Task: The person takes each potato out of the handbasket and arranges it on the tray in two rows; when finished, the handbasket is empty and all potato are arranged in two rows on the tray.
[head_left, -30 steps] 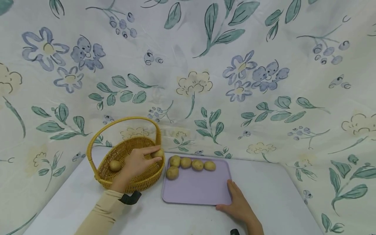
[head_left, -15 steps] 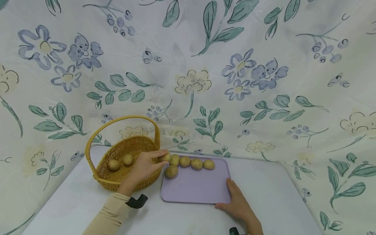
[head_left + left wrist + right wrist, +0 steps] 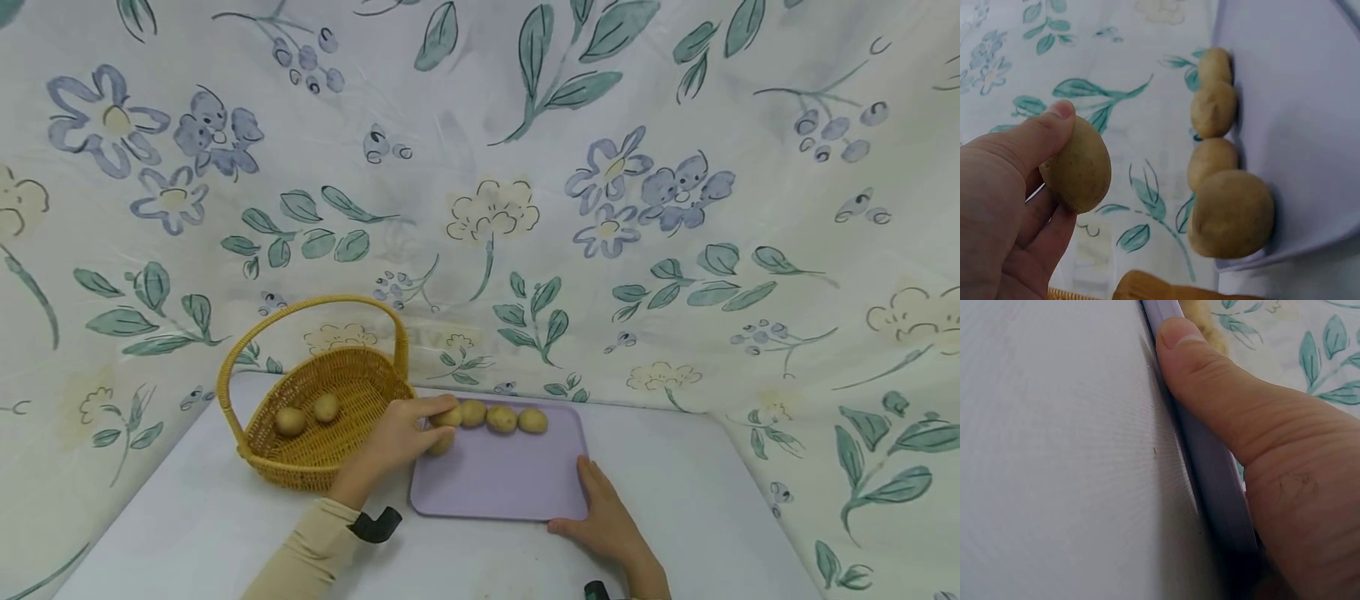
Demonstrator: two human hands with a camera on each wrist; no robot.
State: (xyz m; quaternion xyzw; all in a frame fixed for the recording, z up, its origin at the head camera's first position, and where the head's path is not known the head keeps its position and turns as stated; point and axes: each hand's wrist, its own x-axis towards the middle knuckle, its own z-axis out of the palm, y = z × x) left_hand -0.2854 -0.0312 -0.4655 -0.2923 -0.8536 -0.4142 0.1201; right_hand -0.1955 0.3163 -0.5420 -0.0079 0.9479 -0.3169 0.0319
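My left hand [image 3: 405,437] pinches a potato [image 3: 1085,169] between thumb and fingers, over the left end of the lilac tray [image 3: 502,483]. In the left wrist view the held potato is apart from the row of potatoes [image 3: 1213,112] on the tray. The nearest of these is a larger potato [image 3: 1235,212]. From the head, the hand partly hides a potato [image 3: 441,442] at the tray's left side. My right hand [image 3: 611,521] holds the tray's near right corner, its thumb against the rim [image 3: 1210,469] and its fingers along the right side.
A wicker basket [image 3: 288,477] with a tall arched handle stands left of the tray. Two potatoes, one of them the left potato [image 3: 290,422], lie inside it. Behind the white table [image 3: 675,467] hangs a floral cloth [image 3: 480,167].
My left hand has moved right with a potato, from inside the basket across its rim to the tray's left end. A second potato shows in the basket. The right hand stays at the tray corner.
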